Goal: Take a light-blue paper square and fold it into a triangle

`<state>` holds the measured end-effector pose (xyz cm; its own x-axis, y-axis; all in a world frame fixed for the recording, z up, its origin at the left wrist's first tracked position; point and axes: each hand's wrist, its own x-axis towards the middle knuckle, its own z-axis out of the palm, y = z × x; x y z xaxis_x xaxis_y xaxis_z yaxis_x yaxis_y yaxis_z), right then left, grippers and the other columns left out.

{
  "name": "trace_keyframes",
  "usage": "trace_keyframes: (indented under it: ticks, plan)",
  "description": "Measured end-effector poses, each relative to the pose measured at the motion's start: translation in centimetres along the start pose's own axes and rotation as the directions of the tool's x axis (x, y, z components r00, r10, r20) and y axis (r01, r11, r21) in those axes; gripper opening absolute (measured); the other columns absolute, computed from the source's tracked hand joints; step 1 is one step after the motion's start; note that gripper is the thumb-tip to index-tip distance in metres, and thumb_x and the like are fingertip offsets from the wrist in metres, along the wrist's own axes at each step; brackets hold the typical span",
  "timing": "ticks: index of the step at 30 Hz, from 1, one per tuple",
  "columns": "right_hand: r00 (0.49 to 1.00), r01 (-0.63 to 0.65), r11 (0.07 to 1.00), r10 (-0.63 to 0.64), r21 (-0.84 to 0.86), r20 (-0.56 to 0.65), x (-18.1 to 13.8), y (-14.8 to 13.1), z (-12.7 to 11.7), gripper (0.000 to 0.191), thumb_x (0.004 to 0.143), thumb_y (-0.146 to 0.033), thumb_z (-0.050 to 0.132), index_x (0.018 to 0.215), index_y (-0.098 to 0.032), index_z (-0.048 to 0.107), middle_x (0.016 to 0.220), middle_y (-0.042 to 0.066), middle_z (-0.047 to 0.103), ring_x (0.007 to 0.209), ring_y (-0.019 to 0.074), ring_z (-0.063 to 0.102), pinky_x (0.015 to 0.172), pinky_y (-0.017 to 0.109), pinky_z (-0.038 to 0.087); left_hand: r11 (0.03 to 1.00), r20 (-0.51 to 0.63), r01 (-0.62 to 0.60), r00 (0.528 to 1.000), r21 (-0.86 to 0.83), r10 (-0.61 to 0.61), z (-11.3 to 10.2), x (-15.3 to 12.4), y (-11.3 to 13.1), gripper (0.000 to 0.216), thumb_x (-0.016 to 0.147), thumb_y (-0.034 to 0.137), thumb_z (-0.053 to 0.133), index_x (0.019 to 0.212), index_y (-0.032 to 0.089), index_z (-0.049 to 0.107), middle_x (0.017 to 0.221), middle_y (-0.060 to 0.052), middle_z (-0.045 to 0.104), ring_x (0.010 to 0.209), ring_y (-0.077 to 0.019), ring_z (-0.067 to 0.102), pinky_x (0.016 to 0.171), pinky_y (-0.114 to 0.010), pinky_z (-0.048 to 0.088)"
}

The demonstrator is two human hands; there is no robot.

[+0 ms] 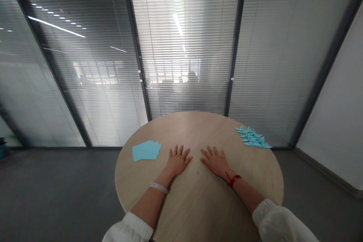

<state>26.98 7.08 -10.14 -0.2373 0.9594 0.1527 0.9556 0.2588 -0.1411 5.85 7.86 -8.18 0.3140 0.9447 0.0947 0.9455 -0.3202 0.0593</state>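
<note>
My left hand (178, 161) lies palm down on the round wooden table (195, 204), fingers spread, holding nothing. Just left of it is a loose stack of light blue paper sheets (145, 150), slightly fanned and not touched by the hand. Flat on the tabletop with its fingers apart, my right hand (215, 160) is also bare of any object. Beyond it, at the table's right edge, sits a pile of folded light blue paper cranes (252, 137). A gap of bare wood separates the two hands.
Behind the table stands a glass partition with blinds (187, 45) and dark frames, close to the table's far edge. A white wall (337, 121) rises at the right. Grey floor (62, 193) surrounds the table. A dark blue object (3, 148) is cut off at the far left.
</note>
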Motion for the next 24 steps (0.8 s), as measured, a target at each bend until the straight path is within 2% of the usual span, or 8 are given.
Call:
trace_keyframes:
  ticks: [8,14,17,20,24]
  plan:
    - [1.0,0.014,1.0,-0.014,-0.006,-0.023,0.0,0.1,0.1,0.054,0.092,-0.057,0.027,0.141,-0.034,0.033,0.15,0.009,0.028,0.136,0.0356,0.023,0.103,0.063,0.016,1.0,-0.006,-0.006,1.0,-0.01,0.006,0.2,0.1,-0.1,0.062,0.09,0.06,0.017,0.143,0.03,0.031,0.151,-0.012,0.025,0.139,-0.0358,0.014,0.107,-0.058,0.011]
    - [0.998,-0.018,1.0,0.019,0.019,-0.057,0.0,-0.2,-0.2,0.056,0.094,-0.053,0.024,0.145,-0.03,0.022,0.148,0.009,0.032,0.135,0.0338,0.027,0.104,0.062,0.019,1.0,0.004,0.002,1.0,-0.029,-0.002,-0.3,0.0,0.0,0.061,0.09,0.059,0.019,0.143,0.03,0.029,0.151,-0.011,0.025,0.139,-0.035,0.014,0.107,-0.058,0.012]
    - [0.997,-0.014,1.0,0.015,0.014,-0.076,0.0,-0.3,-0.3,0.056,0.095,-0.053,0.022,0.146,-0.031,0.02,0.149,0.009,0.032,0.135,0.0327,0.027,0.105,0.061,0.017,1.0,-0.028,0.017,0.999,-0.024,-0.018,-0.6,0.0,-0.1,0.058,0.092,0.055,0.021,0.143,0.029,0.029,0.151,-0.011,0.025,0.139,-0.034,0.015,0.108,-0.057,0.014]
    - [0.995,0.0,1.0,0.001,0.01,-0.098,0.0,-0.2,-0.4,0.056,0.095,-0.052,0.02,0.146,-0.031,0.019,0.148,0.008,0.032,0.136,0.0315,0.026,0.106,0.061,0.015,0.992,-0.095,0.122,0.988,0.01,-0.121,-0.9,0.3,-1.0,0.056,0.093,0.051,0.025,0.143,0.027,0.03,0.15,-0.011,0.028,0.139,-0.0341,0.017,0.107,-0.057,0.016]
    - [0.994,0.001,1.0,0.001,0.016,-0.11,0.2,0.1,-0.2,0.055,0.095,-0.051,0.019,0.146,-0.03,0.019,0.148,0.009,0.033,0.136,0.0307,0.027,0.106,0.06,0.015,0.945,-0.179,0.325,0.932,0.036,-0.314,-1.4,0.4,-3.1,0.056,0.091,0.046,0.035,0.142,0.021,0.033,0.147,-0.015,0.033,0.137,-0.0359,0.022,0.106,-0.057,0.02]
